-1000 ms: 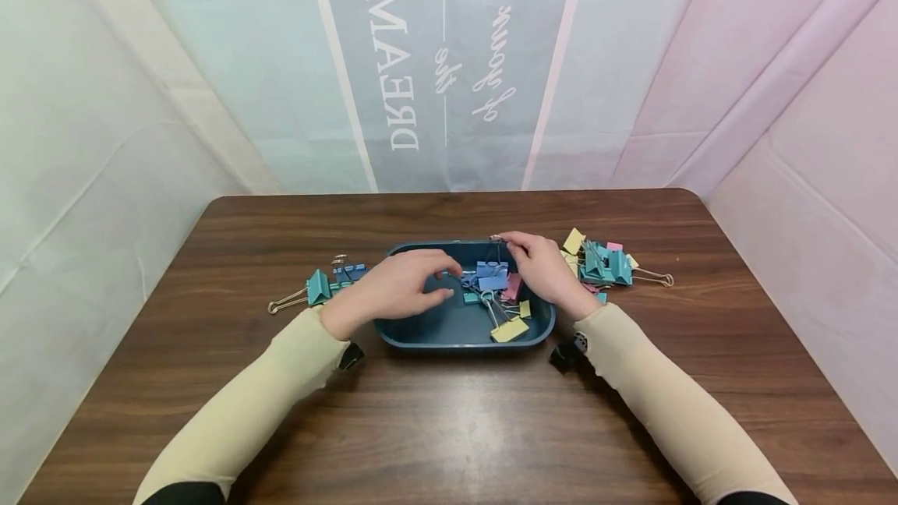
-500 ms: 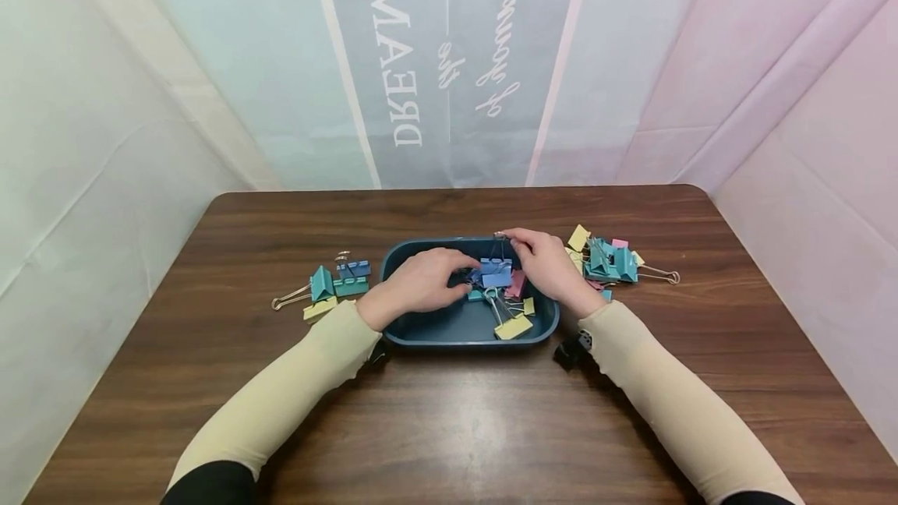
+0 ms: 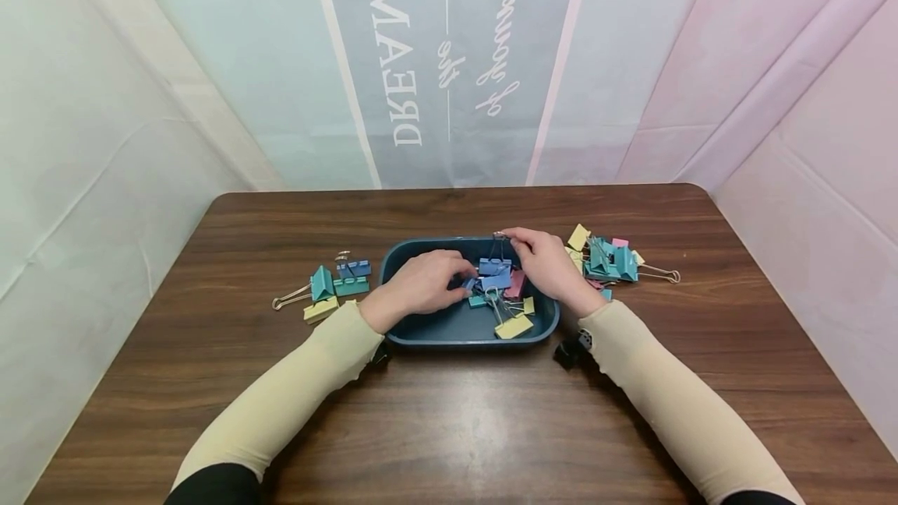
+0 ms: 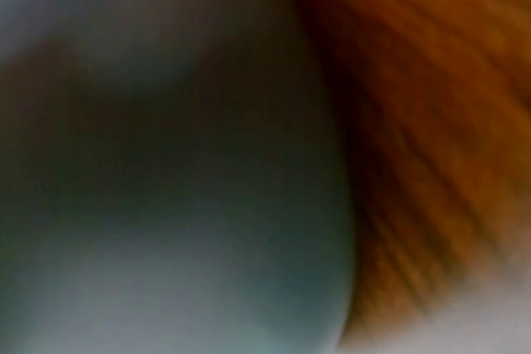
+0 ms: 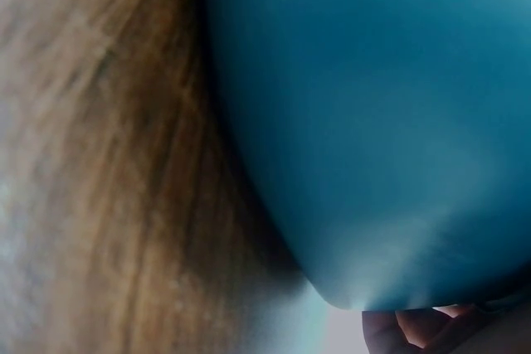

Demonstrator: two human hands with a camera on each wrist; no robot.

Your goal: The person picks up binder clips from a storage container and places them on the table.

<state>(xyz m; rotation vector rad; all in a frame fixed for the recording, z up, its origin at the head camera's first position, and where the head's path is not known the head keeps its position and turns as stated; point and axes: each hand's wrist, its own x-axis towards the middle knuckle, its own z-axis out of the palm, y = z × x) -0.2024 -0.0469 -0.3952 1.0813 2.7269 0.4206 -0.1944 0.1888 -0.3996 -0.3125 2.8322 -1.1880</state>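
Observation:
A dark blue tray (image 3: 435, 332) on the table holds several binder clips. My left hand (image 3: 429, 283) reaches in over its left side, thumb and fingertips pinching a small blue binder clip (image 3: 468, 284). At the back rim, my right hand (image 3: 547, 267) pinches the wire handle of a larger blue binder clip (image 3: 495, 266) that leans inside the tray. Around it lie a pink clip (image 3: 515, 284), a small teal clip (image 3: 478, 301) and a yellow clip (image 3: 514, 326). In the right wrist view the tray's wall (image 5: 357, 138) fills most of the picture; the left wrist view is blurred.
Left of the tray lie a teal clip (image 3: 322, 283), a blue clip (image 3: 354, 268) and a yellow clip (image 3: 320, 310). A heap of teal, yellow and pink clips (image 3: 610, 262) sits on the right. The wooden table (image 3: 449, 419) ends at a cloth backdrop (image 3: 281, 100).
My left hand has moved right, deeper into the tray, and its fingertips now pinch a small blue clip. My right hand has stayed at the back rim.

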